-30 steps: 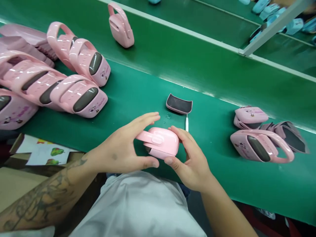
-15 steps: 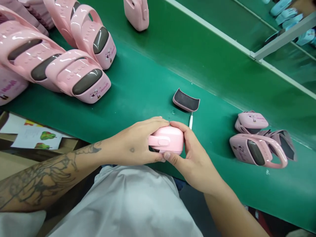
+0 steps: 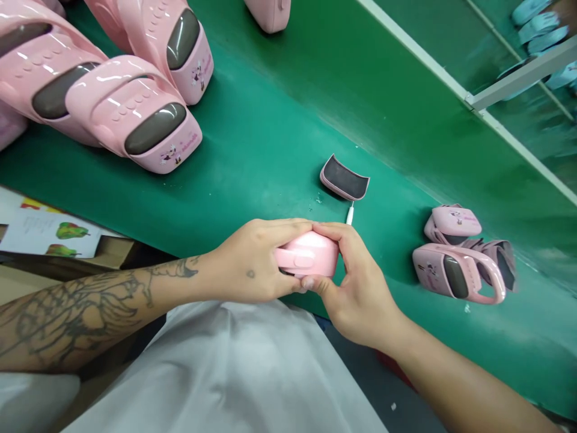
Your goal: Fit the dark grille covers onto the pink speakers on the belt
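Note:
Between both hands is a small pink plastic housing with a handle-like strap, close to the table's front edge. My left hand grips its left side, and my right hand closes round its right end. Their fingertips meet above and below it, so much of the housing is hidden. Beyond the hands lies a curved pink piece with a dark inner face. A thin tool with a white handle rests beside that piece, its tip at the lower edge.
Several pink handled housings with dark windows stand at the left on the green table. At the right are another pink handled housing and a smaller pink piece. A green wall panel with a pale rail runs behind.
The camera view has shifted a little, moving the surrounding things in the picture. Both hands keep the same grip on the pink housing.

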`<state>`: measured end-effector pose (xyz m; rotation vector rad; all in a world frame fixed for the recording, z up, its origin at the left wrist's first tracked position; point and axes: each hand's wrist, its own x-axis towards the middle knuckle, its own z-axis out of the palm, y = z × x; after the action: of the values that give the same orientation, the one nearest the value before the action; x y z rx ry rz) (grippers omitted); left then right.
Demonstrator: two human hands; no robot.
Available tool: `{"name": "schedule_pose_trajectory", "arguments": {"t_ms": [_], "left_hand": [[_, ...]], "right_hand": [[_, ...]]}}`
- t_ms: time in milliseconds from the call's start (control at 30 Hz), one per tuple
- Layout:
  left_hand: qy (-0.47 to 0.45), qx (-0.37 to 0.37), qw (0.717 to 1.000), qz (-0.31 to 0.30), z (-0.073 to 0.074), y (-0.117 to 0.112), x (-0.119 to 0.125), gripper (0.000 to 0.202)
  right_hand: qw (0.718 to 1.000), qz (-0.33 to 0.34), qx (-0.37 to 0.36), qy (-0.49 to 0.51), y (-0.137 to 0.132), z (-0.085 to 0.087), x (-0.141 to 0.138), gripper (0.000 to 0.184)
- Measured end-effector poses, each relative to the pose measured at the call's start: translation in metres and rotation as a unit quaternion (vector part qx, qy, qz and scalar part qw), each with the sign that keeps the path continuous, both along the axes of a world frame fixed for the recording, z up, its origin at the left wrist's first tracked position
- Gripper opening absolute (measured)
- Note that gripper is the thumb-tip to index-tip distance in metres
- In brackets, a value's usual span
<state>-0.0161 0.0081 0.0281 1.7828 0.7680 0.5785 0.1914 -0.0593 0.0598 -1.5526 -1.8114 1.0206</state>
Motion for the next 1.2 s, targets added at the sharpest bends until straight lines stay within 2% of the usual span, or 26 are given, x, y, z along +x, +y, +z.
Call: {"name": "schedule_pose_trajectory", "arguments": {"t_ms": [100, 167, 300, 367, 467, 900, 1033, 1100, 1200], "left_hand": [[0.066, -0.001, 0.998, -0.011, 0.004, 0.01, 0.001, 0.048], [0.088, -0.01, 0.996, -0.031, 0.005, 0.02, 0.0, 0.057], [0.066, -0.034, 0.997, -0.02, 0.0, 0.041, -0.005, 0.071], [0.054, -0.052, 0.997, -0.006, -0.003, 0.047, -0.007, 0.07], [0.045, -0.086, 0.995, 0.004, -0.002, 0.051, -0.007, 0.067], [0.045, -0.106, 0.993, 0.023, 0.004, 0.047, -0.003, 0.066], [0.059, -0.104, 0.992, 0.028, 0.006, 0.043, -0.002, 0.066], [0.084, -0.089, 0.992, 0.03, 0.007, 0.039, -0.001, 0.068], [0.119, -0.04, 0.991, 0.04, 0.009, 0.03, 0.001, 0.074]], "right_hand": [[1.0, -0.003, -0.025, 0.014, 0.001, -0.004, 0.004, 0.056], [0.996, -0.02, -0.063, 0.053, 0.0, -0.01, 0.008, 0.064], [0.982, -0.089, -0.09, 0.139, -0.005, -0.034, 0.013, 0.088], [0.975, -0.11, -0.084, 0.173, -0.005, -0.044, 0.011, 0.089], [0.967, -0.126, -0.074, 0.207, -0.001, -0.05, 0.005, 0.09], [0.971, -0.115, -0.098, 0.182, 0.009, -0.037, 0.004, 0.09], [0.968, -0.113, -0.11, 0.194, 0.009, -0.034, 0.002, 0.083], [0.966, -0.114, -0.127, 0.196, 0.011, -0.029, 0.003, 0.077], [0.972, -0.092, -0.161, 0.146, 0.016, -0.014, 0.009, 0.074]]}}
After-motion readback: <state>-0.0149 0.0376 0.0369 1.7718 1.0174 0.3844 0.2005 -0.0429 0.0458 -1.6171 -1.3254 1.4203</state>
